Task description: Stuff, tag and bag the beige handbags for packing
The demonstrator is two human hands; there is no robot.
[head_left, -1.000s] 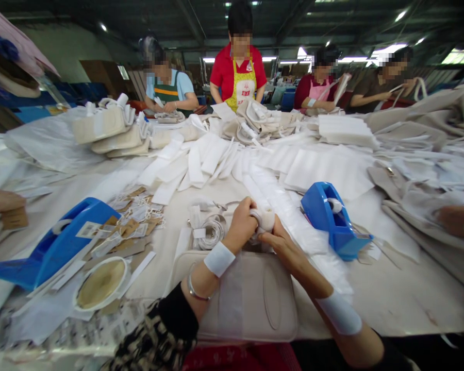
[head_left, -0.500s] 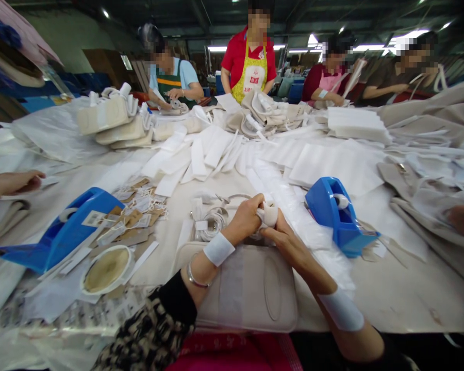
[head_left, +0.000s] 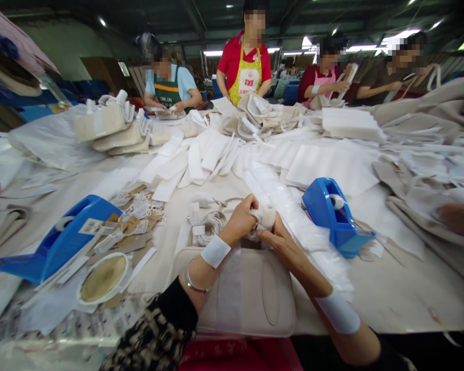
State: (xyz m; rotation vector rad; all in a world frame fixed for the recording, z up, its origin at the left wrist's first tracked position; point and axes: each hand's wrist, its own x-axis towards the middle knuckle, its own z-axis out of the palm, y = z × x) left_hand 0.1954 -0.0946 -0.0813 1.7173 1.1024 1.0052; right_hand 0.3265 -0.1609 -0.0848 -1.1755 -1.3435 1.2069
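Observation:
My left hand (head_left: 242,220) and my right hand (head_left: 279,238) meet at the far edge of a beige handbag (head_left: 247,291) lying flat in front of me. Both hands are closed on a small white wrapped bundle (head_left: 266,215) at the bag's top. A coiled white strap (head_left: 209,226) lies just left of my left hand. White bands sit on both my wrists.
A blue tape dispenser (head_left: 334,216) stands right of my hands, a second dispenser (head_left: 58,239) at the left beside brown tags (head_left: 133,224) and a tape roll (head_left: 102,278). White foam strips (head_left: 201,154) and stacked bags (head_left: 108,129) cover the table. Several workers stand across it.
My hands keep working the white bundle in the same spot, shifting only slightly. A co-worker's hand at the left edge has pulled back.

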